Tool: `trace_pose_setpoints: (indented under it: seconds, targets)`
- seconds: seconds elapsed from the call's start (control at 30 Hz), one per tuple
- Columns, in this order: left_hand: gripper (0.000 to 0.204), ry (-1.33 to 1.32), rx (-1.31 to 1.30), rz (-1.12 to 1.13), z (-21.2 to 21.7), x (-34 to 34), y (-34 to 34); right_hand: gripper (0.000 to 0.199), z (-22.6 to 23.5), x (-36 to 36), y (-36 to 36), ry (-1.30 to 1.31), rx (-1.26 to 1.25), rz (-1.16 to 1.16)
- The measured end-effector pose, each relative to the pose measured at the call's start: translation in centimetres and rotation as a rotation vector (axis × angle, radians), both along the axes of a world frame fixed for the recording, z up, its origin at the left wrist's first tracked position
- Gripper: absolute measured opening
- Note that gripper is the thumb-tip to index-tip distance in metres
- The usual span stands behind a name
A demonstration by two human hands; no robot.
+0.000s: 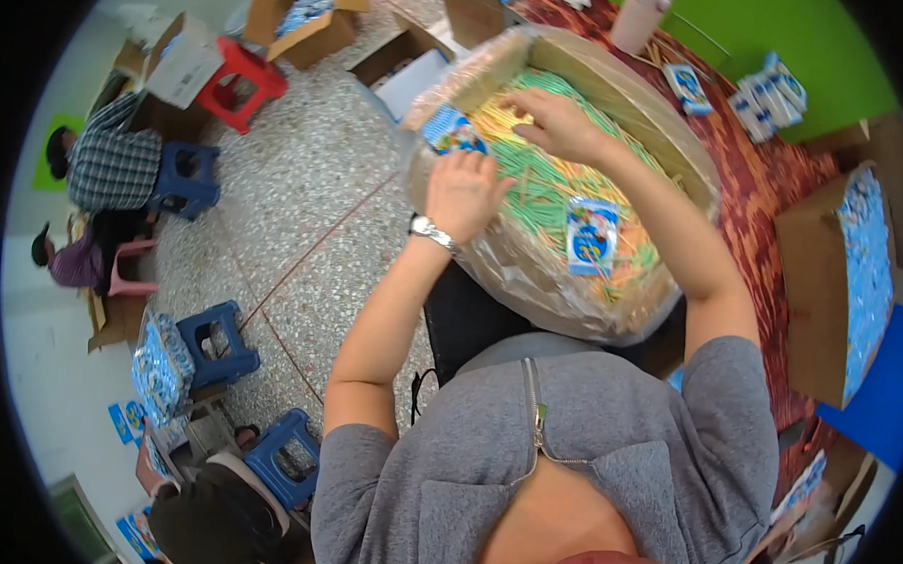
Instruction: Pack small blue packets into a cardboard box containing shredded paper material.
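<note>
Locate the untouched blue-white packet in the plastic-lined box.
Head view, right of centre: the packet lies on thin multicoloured sticks, left of the right forearm.

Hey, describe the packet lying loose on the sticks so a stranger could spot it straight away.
Find the big plastic-lined box in front of the person, filled with mostly green and yellow sticks. The blue-and-white packet lies on them toward the box's near end. Unlike the other packet, at the fingertips of the left hand, it has no hand on it.
</note>
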State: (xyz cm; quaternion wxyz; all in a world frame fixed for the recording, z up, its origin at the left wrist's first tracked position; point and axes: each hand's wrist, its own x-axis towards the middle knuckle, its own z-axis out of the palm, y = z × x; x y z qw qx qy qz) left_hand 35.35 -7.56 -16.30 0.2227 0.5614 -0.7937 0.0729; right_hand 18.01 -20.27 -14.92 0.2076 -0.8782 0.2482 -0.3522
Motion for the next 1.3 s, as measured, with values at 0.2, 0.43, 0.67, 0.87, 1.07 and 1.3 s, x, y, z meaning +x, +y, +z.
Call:
trace_pose_setpoints:
  seconds: [0.2,0.43,0.67,0.87,1.07,1.3]
  targets:
    - [0.027,-0.009,0.019,-0.010,1.0,-0.6,-0.3,0.035,0.1,-11.1,4.7,0.914,0.196,-0.039]
    - [0.025,0.172,0.045,-0.145,1.6,-4.1,-0.4,0.020,-1.2,-13.1,5.8,0.786,0.069,-0.022]
    - [0.027,0.486,0.270,-0.259,1.8,-6.7,0.4,0.018,2.9,-12.3,6.7,0.551,-0.107,-0.058]
    - [0.030,0.887,0.666,-0.160,2.1,-6.8,0.0,0.015,6.3,-9.1,6.7,0.091,0.456,-0.020]
    - [0.027,1.078,0.536,-0.054,1.1,-6.0,-0.7,0.017,6.9,-7.4,5.4,0.041,0.652,0.009]
    - [0.026,1.066,0.526,-0.053,0.7,-4.0,-1.3,0.020,7.3,-5.6,3.5,0.101,0.249,0.070]
